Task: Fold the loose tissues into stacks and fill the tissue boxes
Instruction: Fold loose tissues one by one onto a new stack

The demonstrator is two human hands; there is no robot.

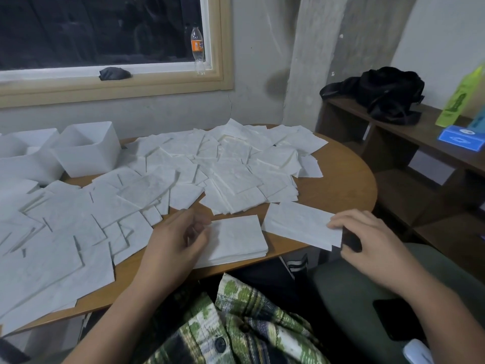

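L hand (181, 240): fingers curled at folded stack (236, 240) edge, table (341, 179) 6 o'clock; hold unclear. R hand (367, 240) pinches folded tissue (301, 224), 5 o'clock. Tissue boxes (86, 161) at 10.

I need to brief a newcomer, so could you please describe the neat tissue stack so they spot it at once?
Start at the wooden table and follow its near edge. Beside the left hand sits the tissue stack. Unlike the scattered loose tissues behind it and the thin tissue the right hand pinches, it is one thick, squared-up pile.
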